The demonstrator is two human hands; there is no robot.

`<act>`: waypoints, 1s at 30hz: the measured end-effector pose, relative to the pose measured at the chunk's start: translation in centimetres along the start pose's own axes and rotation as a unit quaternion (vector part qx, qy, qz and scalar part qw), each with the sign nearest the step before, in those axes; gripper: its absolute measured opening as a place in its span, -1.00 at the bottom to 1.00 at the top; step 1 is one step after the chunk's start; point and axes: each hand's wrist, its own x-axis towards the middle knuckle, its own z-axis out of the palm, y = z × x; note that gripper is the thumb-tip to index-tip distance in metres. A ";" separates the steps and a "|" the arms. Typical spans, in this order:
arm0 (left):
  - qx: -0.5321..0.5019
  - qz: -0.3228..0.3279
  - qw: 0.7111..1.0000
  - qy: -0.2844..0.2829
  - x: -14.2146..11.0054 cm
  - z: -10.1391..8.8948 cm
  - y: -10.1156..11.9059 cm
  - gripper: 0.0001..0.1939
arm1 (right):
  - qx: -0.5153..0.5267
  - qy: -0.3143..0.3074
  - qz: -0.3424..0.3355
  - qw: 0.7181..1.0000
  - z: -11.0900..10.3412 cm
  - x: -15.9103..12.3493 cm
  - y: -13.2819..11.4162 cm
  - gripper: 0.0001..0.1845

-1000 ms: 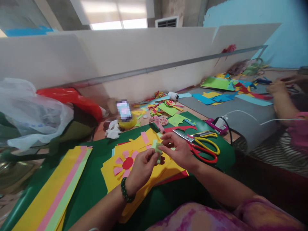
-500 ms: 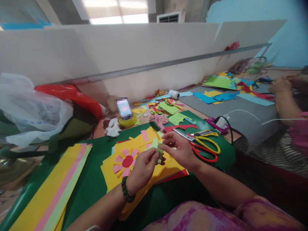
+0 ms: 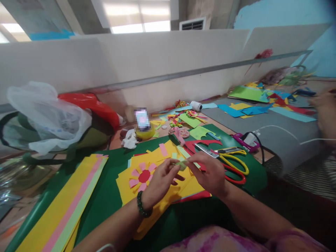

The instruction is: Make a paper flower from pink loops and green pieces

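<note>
My left hand [image 3: 160,182] and my right hand [image 3: 210,173] meet over a stack of yellow paper [image 3: 157,182]. Both pinch a small light-green paper piece [image 3: 181,164] between thumb and fingertips. A bead bracelet sits on my left wrist. Just left of the hands lies a paper flower [image 3: 143,175] with pink petals and a red centre, stuck on the yellow sheet. Scissors with yellow and red handles [image 3: 231,164] lie right of my right hand on the green sheet [image 3: 105,199].
Long yellow, pink and green strips [image 3: 65,206] lie at the left. Plastic bags [image 3: 52,115] sit at the back left. Paper scraps, a yellow tape roll [image 3: 144,133] and a pink device with a cable [image 3: 246,140] lie beyond. Another person's hand [image 3: 325,101] works at the right.
The green piece has dropped lower and looks smaller between my fingertips. The view has shifted to the left, so everything sits further right.
</note>
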 end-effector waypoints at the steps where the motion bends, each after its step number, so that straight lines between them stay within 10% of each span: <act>1: -0.030 -0.053 0.998 -0.019 0.0 0.0 0.0 -0.37 | -0.036 0.001 -0.080 0.996 -0.3 0.1 -0.1 -0.86; 5: -0.142 -0.156 0.971 -0.112 -0.1 0.1 -0.2 -0.26 | -0.096 -0.060 -0.270 0.956 -0.6 0.0 -0.5 -0.82; 12: -0.198 -0.107 0.972 -0.072 -0.2 0.4 -0.5 -0.53 | -0.117 -0.137 -0.283 0.942 -0.2 -1.1 -1.1 -0.74; 26: -0.104 -0.054 0.993 -0.015 -0.1 1.2 -1.5 -0.54 | -0.026 -0.190 -0.197 0.961 -0.1 -2.3 -0.6 -0.87; 30: 0.096 0.053 0.992 -0.067 -0.5 0.9 -1.2 -0.52 | 0.028 -0.126 -0.011 0.992 -1.0 -1.4 -0.7 -0.73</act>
